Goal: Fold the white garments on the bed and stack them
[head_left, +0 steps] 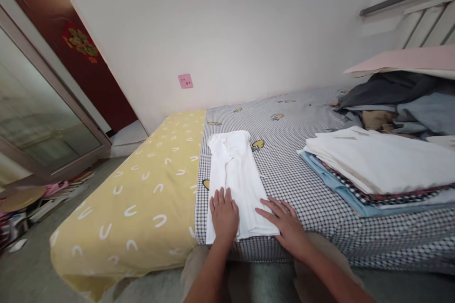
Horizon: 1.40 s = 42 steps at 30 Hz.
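Note:
A white folded garment, long and narrow, lies flat on the checked bedsheet close to the bed's front edge. Its far end is bunched and creased, and an uneven fold line runs down its middle. My left hand rests flat on the near left part of the cloth, fingers extended. At the near right edge, my right hand lies with its fingers spread, the fingertips touching the cloth. Neither hand grips anything.
A stack of folded clothes, white on top, sits on the bed to the right. Behind it is a heap of dark and grey clothes. Yellow patterned fabric covers the left part of the bed. A pink note is on the wall.

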Each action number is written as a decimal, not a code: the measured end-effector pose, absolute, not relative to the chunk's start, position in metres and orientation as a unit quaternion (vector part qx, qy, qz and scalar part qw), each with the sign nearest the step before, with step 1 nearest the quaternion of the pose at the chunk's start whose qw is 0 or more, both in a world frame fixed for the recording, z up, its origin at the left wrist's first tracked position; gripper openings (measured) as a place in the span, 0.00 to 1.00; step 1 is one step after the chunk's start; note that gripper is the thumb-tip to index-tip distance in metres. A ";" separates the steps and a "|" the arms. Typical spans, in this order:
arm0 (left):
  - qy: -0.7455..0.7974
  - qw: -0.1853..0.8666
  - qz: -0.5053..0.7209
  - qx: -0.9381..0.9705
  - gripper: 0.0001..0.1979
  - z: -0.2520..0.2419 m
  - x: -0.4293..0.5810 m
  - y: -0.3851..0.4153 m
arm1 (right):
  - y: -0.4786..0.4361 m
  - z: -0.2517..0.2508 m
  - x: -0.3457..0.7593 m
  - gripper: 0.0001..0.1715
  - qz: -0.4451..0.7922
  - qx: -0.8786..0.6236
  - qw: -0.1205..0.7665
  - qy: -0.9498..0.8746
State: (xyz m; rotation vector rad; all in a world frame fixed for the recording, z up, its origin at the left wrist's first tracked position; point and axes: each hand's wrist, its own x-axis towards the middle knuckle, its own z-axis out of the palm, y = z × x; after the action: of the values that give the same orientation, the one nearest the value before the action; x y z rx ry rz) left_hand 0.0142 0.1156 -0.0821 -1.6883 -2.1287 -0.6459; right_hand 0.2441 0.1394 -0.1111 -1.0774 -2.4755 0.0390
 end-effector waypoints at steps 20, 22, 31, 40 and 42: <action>-0.683 0.132 -0.205 -0.688 0.39 -0.128 0.042 0.006 | 0.126 -0.115 0.244 0.42 -0.053 -0.401 0.234 -0.884; -0.677 0.125 -0.195 -0.699 0.40 -0.128 0.042 0.005 | 0.126 -0.113 0.245 0.41 -0.051 -0.403 0.227 -0.885; -0.630 0.090 -0.176 -0.751 0.36 -0.127 0.039 0.005 | 0.126 -0.111 0.246 0.39 -0.067 -0.395 0.229 -0.887; -0.633 0.051 -0.179 -0.752 0.29 -0.127 0.041 0.005 | 0.126 -0.112 0.249 0.39 -0.076 -0.388 0.233 -0.888; -0.632 0.054 -0.180 -0.752 0.30 -0.127 0.041 0.006 | 0.126 -0.111 0.249 0.39 -0.073 -0.390 0.233 -0.888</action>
State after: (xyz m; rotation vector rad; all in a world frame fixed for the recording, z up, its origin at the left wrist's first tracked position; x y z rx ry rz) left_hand 0.0414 0.0056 -0.1270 -2.2836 -1.9211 -0.5455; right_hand 0.2491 0.1262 -0.1113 -1.0713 -2.4394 -0.2017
